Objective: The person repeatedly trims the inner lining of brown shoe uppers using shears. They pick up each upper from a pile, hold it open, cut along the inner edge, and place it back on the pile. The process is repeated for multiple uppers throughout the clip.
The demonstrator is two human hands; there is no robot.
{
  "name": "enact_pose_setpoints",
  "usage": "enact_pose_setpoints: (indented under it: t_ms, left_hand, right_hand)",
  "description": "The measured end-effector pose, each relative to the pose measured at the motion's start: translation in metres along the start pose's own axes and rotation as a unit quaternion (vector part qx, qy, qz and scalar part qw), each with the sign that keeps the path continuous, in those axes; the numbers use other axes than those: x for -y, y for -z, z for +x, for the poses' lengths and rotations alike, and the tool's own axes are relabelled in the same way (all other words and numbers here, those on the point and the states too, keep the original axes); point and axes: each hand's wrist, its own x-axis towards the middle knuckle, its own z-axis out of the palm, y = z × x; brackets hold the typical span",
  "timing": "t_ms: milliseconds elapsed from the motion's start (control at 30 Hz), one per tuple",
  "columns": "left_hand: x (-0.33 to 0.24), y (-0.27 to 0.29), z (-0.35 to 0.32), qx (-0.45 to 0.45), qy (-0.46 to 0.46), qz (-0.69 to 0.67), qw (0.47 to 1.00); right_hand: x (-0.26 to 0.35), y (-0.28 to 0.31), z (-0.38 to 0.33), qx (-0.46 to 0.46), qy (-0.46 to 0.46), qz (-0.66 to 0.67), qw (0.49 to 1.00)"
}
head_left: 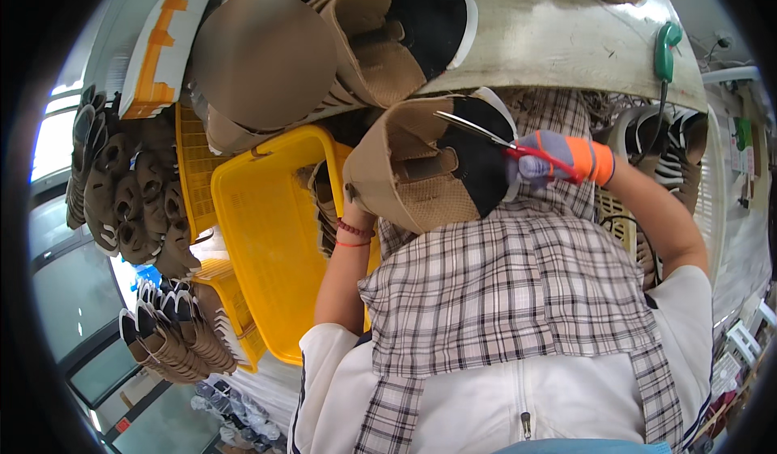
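Observation:
A tan slip-on shoe [409, 171] with a black lining and white sole edge is held up in front of me, opening toward the camera. My left hand [354, 211] grips it from underneath and is mostly hidden behind it; a red string sits on that wrist. My right hand [558, 159], in a grey and orange glove, holds red-handled scissors [486, 134]. Their blades reach over the shoe's black opening near its rim. A checked apron [510, 292] covers my lap below.
A yellow plastic basket [267, 235] stands at my left, with more yellow crates behind it. Rows of tan shoes [129, 195] are stacked at far left. More tan shoes [388, 33] lie above on a pale worktop [558, 33], where a green-handled tool [665, 49] hangs.

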Motion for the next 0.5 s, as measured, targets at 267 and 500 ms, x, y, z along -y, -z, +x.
enact_pose_setpoints:
  t_ms: [267,500]
  left_hand:
    - [-0.115,-0.124,0.052,0.234,-0.090,0.125,0.960]
    - [-0.226,-0.109,0.089,0.065,-0.409,0.442,0.796]
  right_hand:
    - [0.073,-0.081,0.017,-0.259,0.311,0.129,0.905]
    - [0.114,-0.052,0.041,-0.508,0.278,-0.011,0.815]
